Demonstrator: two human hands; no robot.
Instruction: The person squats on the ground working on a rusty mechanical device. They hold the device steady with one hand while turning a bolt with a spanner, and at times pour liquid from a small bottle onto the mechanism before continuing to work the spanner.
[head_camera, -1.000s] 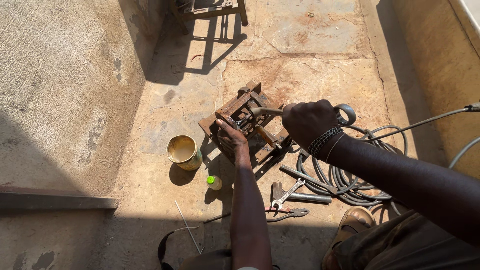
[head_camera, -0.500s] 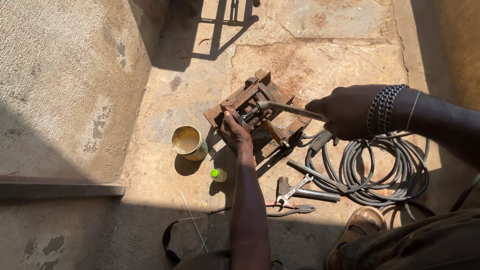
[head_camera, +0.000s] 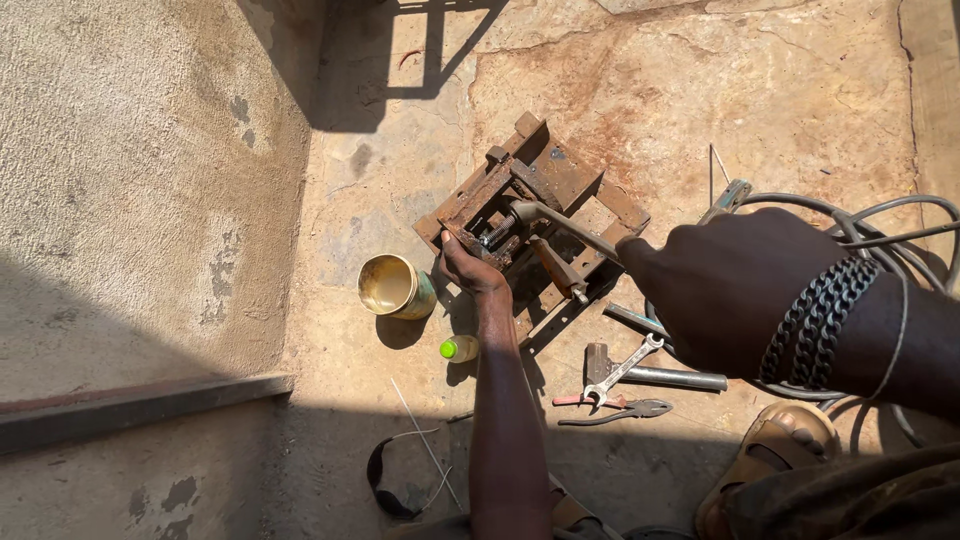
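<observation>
1. Now the right hand (head_camera: 740, 290), clenched around the gray lever (head_camera: 565, 225), is drawing nearer and further right than a second ago.
2. Meanwhile the left hand (head_camera: 470, 268) is keeping its grasp on the near-left edge of the rusty metal press (head_camera: 530, 215), pinning it to the floor (head_camera: 800, 90); the press has not shifted.
3. Nearby, a paint tin (head_camera: 392, 286) and a small bottle (head_camera: 458, 348) are sitting left of the press, with a wrench (head_camera: 622, 370), pliers (head_camera: 610, 408) and coiled hose (head_camera: 900, 230) lying right.

Right hand (head_camera: 740, 290) covers the lever's (head_camera: 565, 225) end and part of the hose coil (head_camera: 880, 225); the sandal (head_camera: 775, 450) runs off the bottom edge; left fingertips vanish inside the rusty vise (head_camera: 530, 215)
</observation>
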